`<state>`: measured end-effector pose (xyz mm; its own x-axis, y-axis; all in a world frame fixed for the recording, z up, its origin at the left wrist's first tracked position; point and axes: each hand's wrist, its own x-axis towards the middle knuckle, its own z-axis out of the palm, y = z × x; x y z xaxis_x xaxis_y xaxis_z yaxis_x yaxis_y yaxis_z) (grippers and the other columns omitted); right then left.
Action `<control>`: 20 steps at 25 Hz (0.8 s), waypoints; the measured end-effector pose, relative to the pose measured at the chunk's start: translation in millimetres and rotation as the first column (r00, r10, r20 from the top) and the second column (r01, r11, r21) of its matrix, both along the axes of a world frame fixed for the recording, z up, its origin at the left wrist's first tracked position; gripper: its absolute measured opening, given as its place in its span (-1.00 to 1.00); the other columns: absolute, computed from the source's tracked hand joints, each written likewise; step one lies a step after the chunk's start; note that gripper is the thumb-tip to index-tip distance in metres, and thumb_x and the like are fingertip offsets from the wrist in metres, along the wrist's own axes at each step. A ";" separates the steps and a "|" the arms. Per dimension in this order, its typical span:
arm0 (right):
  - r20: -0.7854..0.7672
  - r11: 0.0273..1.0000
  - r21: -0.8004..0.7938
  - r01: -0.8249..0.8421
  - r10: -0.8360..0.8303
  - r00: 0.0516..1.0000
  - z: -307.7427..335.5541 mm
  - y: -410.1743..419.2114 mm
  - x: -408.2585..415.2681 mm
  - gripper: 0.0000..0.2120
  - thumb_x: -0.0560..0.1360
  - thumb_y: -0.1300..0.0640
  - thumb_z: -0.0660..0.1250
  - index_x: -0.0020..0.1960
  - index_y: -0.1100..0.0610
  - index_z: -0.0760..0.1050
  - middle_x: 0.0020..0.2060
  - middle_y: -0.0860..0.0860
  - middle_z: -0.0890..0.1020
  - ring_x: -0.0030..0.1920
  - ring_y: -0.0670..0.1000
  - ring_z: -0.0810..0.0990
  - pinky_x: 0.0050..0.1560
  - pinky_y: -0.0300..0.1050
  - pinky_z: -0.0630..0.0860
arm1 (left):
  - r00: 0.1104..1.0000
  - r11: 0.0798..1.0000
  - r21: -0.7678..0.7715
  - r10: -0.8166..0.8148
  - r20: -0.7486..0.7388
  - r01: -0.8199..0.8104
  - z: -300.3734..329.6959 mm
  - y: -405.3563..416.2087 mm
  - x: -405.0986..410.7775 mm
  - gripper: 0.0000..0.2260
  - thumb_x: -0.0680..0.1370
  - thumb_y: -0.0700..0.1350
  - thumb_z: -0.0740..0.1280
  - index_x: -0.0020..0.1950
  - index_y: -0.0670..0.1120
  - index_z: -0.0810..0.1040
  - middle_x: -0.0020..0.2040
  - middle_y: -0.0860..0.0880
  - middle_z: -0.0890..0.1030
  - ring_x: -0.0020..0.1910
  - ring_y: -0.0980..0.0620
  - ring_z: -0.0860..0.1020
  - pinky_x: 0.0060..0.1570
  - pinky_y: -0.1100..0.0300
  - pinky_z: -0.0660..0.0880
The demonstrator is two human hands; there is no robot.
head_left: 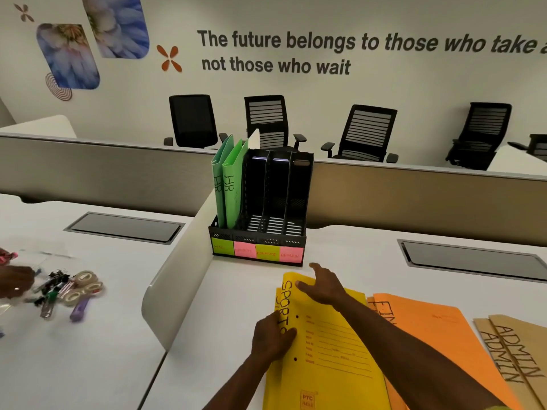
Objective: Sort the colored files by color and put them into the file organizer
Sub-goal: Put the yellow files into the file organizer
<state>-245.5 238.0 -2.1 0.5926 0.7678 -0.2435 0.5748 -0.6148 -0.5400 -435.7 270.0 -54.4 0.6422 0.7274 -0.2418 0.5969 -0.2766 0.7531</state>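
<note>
A black file organizer [299, 202] stands at the back of the desk with coloured sticky labels along its front. Two green files [229, 187] marked HR stand in its leftmost slot; the other slots hold nothing. Yellow files [331, 350] marked SPORTS lie in front of me. My left hand [273, 338] grips their left edge with the thumb on top. My right hand [324, 287] rests on their far end, fingers spread. Orange files [438, 329] lie to the right, and brown files [515, 347] marked ADMIN lie beyond them.
A white divider panel [174, 279] runs along the left of the desk. Past it lie tape rolls, clips and pens [68, 291], with another person's hand [14, 281] at the left edge. Cable hatches [124, 226] sit in both desks. Office chairs [364, 134] stand behind the partition.
</note>
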 end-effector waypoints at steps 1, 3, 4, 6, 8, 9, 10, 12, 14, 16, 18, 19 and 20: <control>0.011 0.998 -0.061 -0.022 0.023 1.000 -9.1 -5.3 -0.9 -0.17 0.51 -0.25 0.34 0.58 0.13 0.11 0.52 0.13 0.30 0.50 0.14 0.28 0.44 -0.01 0.30 | 1.000 1.000 -0.007 -0.004 -0.031 0.004 -6.2 -1.9 -3.3 -0.49 0.50 0.10 0.41 0.39 -0.06 0.44 0.31 -0.03 0.55 0.27 0.00 0.52 0.21 0.19 0.44; 0.030 0.986 -0.154 -0.067 0.072 0.997 -26.0 -13.3 -5.0 -0.12 0.50 -0.30 0.31 0.60 0.14 0.05 0.56 0.11 0.22 0.54 0.13 0.20 0.50 0.00 0.20 | 0.998 1.000 -0.019 -0.019 -0.052 0.018 -16.0 -4.0 -7.9 -0.37 0.49 0.13 0.42 0.49 -0.06 0.34 0.38 -0.02 0.50 0.35 0.00 0.47 0.27 0.18 0.41; 0.032 0.979 -0.188 -0.082 0.090 0.995 -33.0 -15.7 -7.7 -0.09 0.49 -0.32 0.30 0.61 0.13 0.03 0.58 0.10 0.17 0.56 0.13 0.16 0.53 0.01 0.16 | 0.998 0.999 -0.014 -0.031 -0.059 0.031 -19.8 -4.5 -9.2 -0.33 0.48 0.14 0.42 0.51 -0.05 0.30 0.40 -0.02 0.48 0.37 0.01 0.45 0.30 0.17 0.40; 0.023 0.964 -0.248 -0.097 0.106 0.994 -43.5 -18.1 -13.0 -0.05 0.47 -0.36 0.30 0.62 0.10 -0.02 0.60 0.09 0.08 0.59 0.14 0.06 0.56 0.05 0.10 | 0.993 0.997 0.017 -0.072 -0.094 0.074 -24.6 -4.4 -10.6 -0.28 0.48 0.17 0.40 0.55 -0.05 0.24 0.41 -0.04 0.45 0.39 0.00 0.41 0.33 0.16 0.38; 0.019 0.951 -0.291 -0.109 0.120 0.993 -49.0 -19.6 -16.2 -0.02 0.44 -0.39 0.31 0.62 0.06 -0.03 0.61 0.10 0.02 0.60 0.17 -0.01 0.55 0.13 0.10 | 0.986 0.993 0.047 -0.101 -0.130 0.107 -26.8 -4.0 -11.2 -0.24 0.49 0.19 0.39 0.57 -0.04 0.17 0.41 -0.05 0.41 0.41 -0.01 0.35 0.33 0.17 0.34; 0.019 0.947 -0.300 -0.115 0.127 0.992 -49.9 -20.5 -17.2 -0.02 0.43 -0.40 0.32 0.62 0.05 -0.04 0.61 0.10 0.00 0.60 0.18 -0.03 0.55 0.18 0.11 | 0.986 0.992 0.052 -0.105 -0.127 0.112 -27.1 -4.6 -11.0 -0.24 0.49 0.18 0.39 0.57 -0.05 0.15 0.42 -0.06 0.39 0.42 -0.02 0.33 0.33 0.17 0.33; 0.023 0.947 -0.301 -0.114 0.126 0.992 -50.6 -21.6 -18.8 -0.01 0.42 -0.41 0.32 0.62 0.03 -0.04 0.61 0.09 -0.02 0.60 0.18 -0.04 0.54 0.23 0.11 | 0.989 0.993 0.052 -0.098 -0.108 0.104 -27.3 -5.7 -10.7 -0.24 0.49 0.17 0.40 0.57 -0.06 0.15 0.43 -0.06 0.38 0.42 -0.02 0.32 0.33 0.16 0.32; 0.041 0.954 -0.293 -0.068 0.084 0.996 -54.8 -26.5 -26.1 0.03 0.37 -0.46 0.32 0.61 -0.02 -0.05 0.61 0.07 -0.06 0.60 0.18 -0.09 0.51 0.33 0.10 | 0.999 1.000 0.018 -0.023 -0.040 0.024 -27.8 -9.0 -8.6 -0.29 0.50 0.13 0.40 0.55 -0.08 0.21 0.44 -0.07 0.39 0.41 -0.04 0.35 0.34 0.13 0.35; 0.056 0.957 -0.288 0.009 0.008 0.998 -65.1 -35.6 -39.5 0.09 0.30 -0.54 0.28 0.61 -0.08 -0.09 0.61 0.06 -0.12 0.59 0.21 -0.15 0.47 0.42 0.05 | 0.991 0.986 -0.117 0.124 0.053 -0.117 -24.4 -8.5 -4.8 -0.39 0.51 0.07 0.42 0.49 -0.07 0.30 0.37 -0.08 0.48 0.32 -0.04 0.46 0.27 0.08 0.46; 0.066 0.956 -0.287 0.063 -0.045 0.997 -79.6 -46.8 -54.0 0.12 0.24 -0.63 0.18 0.60 -0.15 -0.15 0.61 0.05 -0.17 0.59 0.25 -0.20 0.44 0.48 0.00 | 0.958 0.916 -0.327 0.274 0.086 -0.232 -17.6 -2.4 -0.1 -0.42 0.52 -0.06 0.41 0.50 -0.06 0.30 0.33 -0.10 0.52 0.26 -0.07 0.51 0.22 0.05 0.50; 0.072 0.956 -0.285 0.066 -0.048 0.996 -90.9 -54.2 -63.5 0.14 0.20 -0.68 0.08 0.59 -0.19 -0.21 0.61 0.03 -0.21 0.58 0.26 -0.24 0.43 0.51 -0.06 | 0.911 0.799 -0.499 0.411 0.046 -0.335 -12.3 7.9 4.4 -0.40 0.50 -0.20 0.37 0.52 -0.08 0.28 0.33 -0.15 0.51 0.27 -0.14 0.51 0.24 -0.04 0.50; 0.071 0.957 -0.286 0.055 -0.035 0.997 -93.8 -55.2 -66.0 0.14 0.18 -0.70 0.06 0.59 -0.20 -0.23 0.60 0.03 -0.22 0.58 0.26 -0.25 0.42 0.52 -0.08 | 0.888 0.742 -0.559 0.459 0.022 -0.370 -11.3 13.8 6.4 -0.41 0.48 -0.23 0.36 0.51 -0.11 0.31 0.34 -0.19 0.49 0.28 -0.17 0.50 0.25 -0.08 0.49; 0.070 0.958 -0.285 0.041 -0.022 0.997 -94.6 -55.0 -67.5 0.15 0.17 -0.71 0.04 0.59 -0.21 -0.24 0.60 0.03 -0.23 0.58 0.26 -0.26 0.42 0.52 -0.09 | 0.871 0.694 -0.608 0.491 0.008 -0.386 -11.2 19.3 8.1 -0.46 0.46 -0.25 0.37 0.44 -0.17 0.37 0.32 -0.25 0.49 0.25 -0.20 0.50 0.22 -0.09 0.50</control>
<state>-313.0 182.9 -96.7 0.6370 0.6525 -0.4105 0.5808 -0.7564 -0.3009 -427.6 289.3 -65.6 0.3523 0.6929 -0.6291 0.3972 0.4979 0.7709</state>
